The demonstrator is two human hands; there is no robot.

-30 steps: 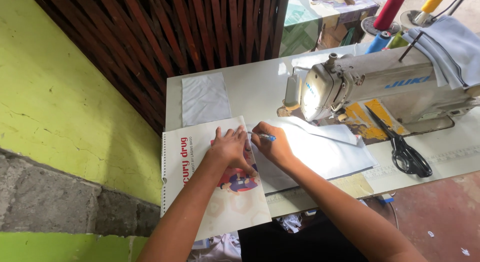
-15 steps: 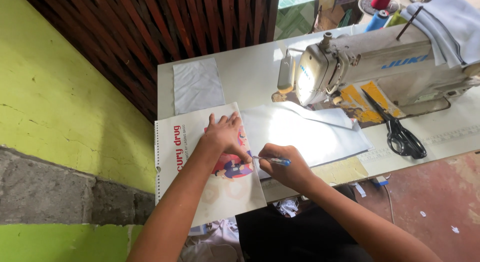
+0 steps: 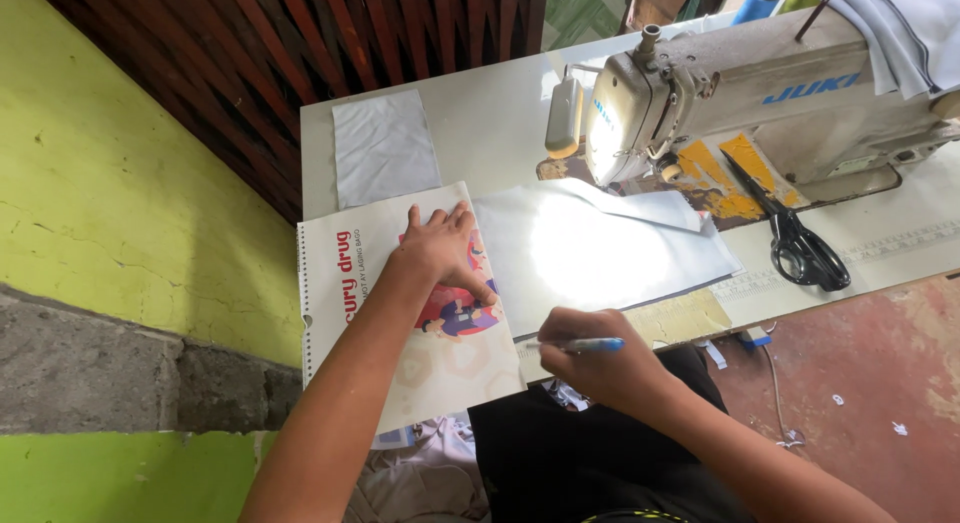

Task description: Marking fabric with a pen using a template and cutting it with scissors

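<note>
Left hand [image 3: 440, 251] lies flat, fingers spread, pinning the spiral-bound calendar sheet [image 3: 400, 303] at the table's near-left edge; right hand [image 3: 600, 368] is closed around a blue pen [image 3: 585, 345], at four o'clock from the left. The sheet looks light, stiff and slick, best held by a flat palm. The pale fabric piece [image 3: 600, 248] at its three o'clock looks limp.

Small home sewing workshop: industrial sewing machine [image 3: 740, 93] sitting on worn white table [image 3: 480, 133], scissors [image 3: 800, 245] and thread cones [image 3: 757, 0] lying by, cloth pieces [image 3: 385, 148] waiting.
</note>
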